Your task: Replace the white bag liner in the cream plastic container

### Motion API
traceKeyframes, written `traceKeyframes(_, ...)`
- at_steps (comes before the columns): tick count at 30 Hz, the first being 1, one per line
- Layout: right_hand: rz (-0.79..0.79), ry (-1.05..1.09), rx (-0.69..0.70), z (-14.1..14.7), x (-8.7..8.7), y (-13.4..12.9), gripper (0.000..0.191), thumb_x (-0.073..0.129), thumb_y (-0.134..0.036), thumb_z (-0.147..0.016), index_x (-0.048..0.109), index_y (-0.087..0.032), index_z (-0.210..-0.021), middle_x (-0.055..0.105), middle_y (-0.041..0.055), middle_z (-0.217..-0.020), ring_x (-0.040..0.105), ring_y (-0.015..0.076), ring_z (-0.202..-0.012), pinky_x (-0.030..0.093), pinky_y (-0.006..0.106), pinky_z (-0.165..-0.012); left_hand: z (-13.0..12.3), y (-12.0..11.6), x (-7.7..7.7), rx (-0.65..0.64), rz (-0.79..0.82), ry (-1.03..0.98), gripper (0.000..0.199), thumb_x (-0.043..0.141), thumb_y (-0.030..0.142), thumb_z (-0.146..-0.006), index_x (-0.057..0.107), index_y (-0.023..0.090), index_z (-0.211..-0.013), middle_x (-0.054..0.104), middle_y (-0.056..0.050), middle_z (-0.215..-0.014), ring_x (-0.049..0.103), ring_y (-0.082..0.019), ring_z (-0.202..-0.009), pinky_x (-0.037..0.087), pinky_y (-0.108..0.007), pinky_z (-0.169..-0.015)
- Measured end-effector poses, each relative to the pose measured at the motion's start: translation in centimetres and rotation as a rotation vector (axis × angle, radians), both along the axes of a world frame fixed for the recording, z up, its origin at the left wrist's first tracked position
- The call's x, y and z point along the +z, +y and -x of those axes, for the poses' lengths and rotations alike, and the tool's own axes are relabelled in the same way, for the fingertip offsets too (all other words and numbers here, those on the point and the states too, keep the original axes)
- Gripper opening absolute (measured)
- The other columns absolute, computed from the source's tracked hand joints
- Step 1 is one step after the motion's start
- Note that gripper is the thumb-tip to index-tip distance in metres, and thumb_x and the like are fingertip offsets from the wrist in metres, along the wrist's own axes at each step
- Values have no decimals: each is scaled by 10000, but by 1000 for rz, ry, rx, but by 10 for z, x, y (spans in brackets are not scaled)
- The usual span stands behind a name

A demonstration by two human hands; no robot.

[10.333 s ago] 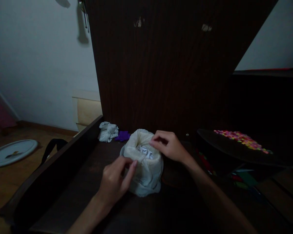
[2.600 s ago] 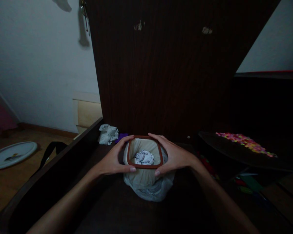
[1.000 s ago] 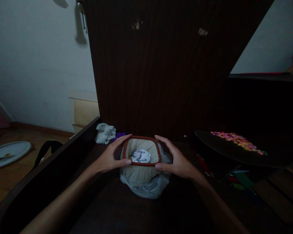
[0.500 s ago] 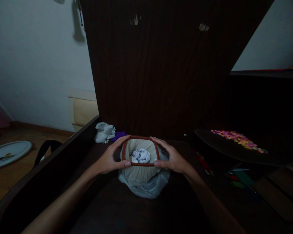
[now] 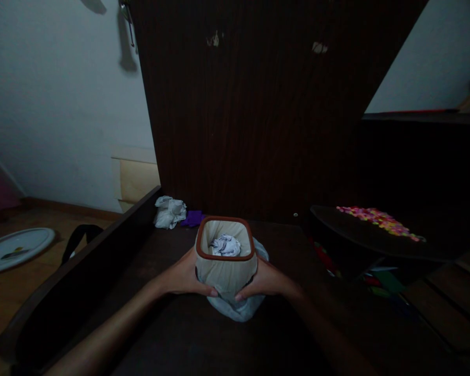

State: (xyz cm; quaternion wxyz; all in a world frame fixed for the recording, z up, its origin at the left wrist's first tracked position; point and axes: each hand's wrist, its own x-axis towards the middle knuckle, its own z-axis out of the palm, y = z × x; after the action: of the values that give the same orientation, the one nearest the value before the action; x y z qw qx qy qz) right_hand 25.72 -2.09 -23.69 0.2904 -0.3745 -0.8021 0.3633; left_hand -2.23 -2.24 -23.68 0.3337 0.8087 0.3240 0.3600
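Note:
A small bin point(image 5: 227, 271) with a pale bag lining stands on the dark wooden surface, a brown frame point(image 5: 226, 257) round its mouth. Crumpled paper point(image 5: 226, 245) lies inside it. My left hand point(image 5: 186, 277) wraps the bin's left side, thumb across the front. On the right side my right hand point(image 5: 264, 279) grips it the same way, its thumb near the other one. The fingers of both hands are partly hidden behind the bin. Loose bag plastic point(image 5: 235, 309) bunches out below and to the right.
Behind on the left lie a crumpled white bag point(image 5: 169, 212) and a purple piece point(image 5: 193, 218). A raised dark edge point(image 5: 102, 245) runs along the left. Colourful small pieces point(image 5: 379, 219) lie on a dark corner shelf point(image 5: 337, 230) at right. A tall dark panel point(image 5: 238, 115) stands behind.
Both hands have moved from the brown frame down to the sides of the bin. The frame now shows uncovered, and the loose plastic is pressed in at the sides. The view has shifted slightly.

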Motion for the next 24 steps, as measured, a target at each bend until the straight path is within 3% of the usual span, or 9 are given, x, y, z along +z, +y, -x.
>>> traceKeyframes(2,-47,-97,-13,-5,-7,0,1096,947,-341,-521,457,-216,-1494,465,154,-1530,421,365,-1416,280,539,-1209,2,2,-8,-7,-21,91,964,919,495,-592,527,184,-1415,598,-178,-1388,464,-416,-1389,285,-630,-1196)
traceKeyframes(4,-106,-158,-28,-12,-9,1,776,829,-242,-683,560,-218,-1410,552,135,-1455,490,336,-1360,359,513,-1166,6,6,-13,-16,-30,115,826,899,467,-625,593,187,-1339,643,-166,-1322,546,-403,-1308,351,-621,-1164)
traceKeyframes(7,-196,-252,-132,-21,-8,6,341,610,-123,-802,729,-223,-1105,709,89,-1175,616,277,-1161,465,454,-1045,13,11,-20,-15,-24,104,792,901,416,-621,603,208,-1325,645,-145,-1322,576,-389,-1274,412,-594,-1131)
traceKeyframes(10,-270,-262,-309,-26,-8,11,194,568,-105,-772,714,-232,-778,723,56,-890,618,264,-974,494,439,-933,14,15,-27,-24,1,95,804,907,377,-604,594,227,-1330,643,-122,-1315,552,-390,-1299,407,-587,-1138)
traceKeyframes(13,-170,0,-456,-27,-12,20,123,604,-152,-736,672,-238,-680,722,54,-842,618,264,-905,501,422,-890,5,20,-32,-13,23,78,849,913,385,-589,568,219,-1346,636,-118,-1303,512,-401,-1333,350,-608,-1170)
traceKeyframes(15,-82,156,-510,-25,-15,29,85,614,-218,-741,698,-232,-736,744,66,-885,645,275,-896,514,411,-866,-7,24,-33,4,21,46,916,915,402,-587,518,207,-1389,606,-131,-1336,483,-406,-1355,318,-619,-1184)
traceKeyframes(20,38,424,-558,-24,-25,51,409,487,-474,-838,692,-210,-1074,770,80,-1073,689,309,-1035,554,440,-876,-48,41,-32,37,-30,-54,1239,928,390,-569,216,196,-1565,400,-186,-1538,352,-409,-1451,248,-598,-1222)
traceKeyframes(24,104,592,-574,-30,-34,65,600,258,-602,-893,676,-221,-1092,772,95,-1100,716,309,-1046,573,475,-882,-80,59,-36,61,-21,-67,1330,932,389,-563,104,196,-1586,268,-199,-1612,270,-408,-1494,214,-579,-1240)
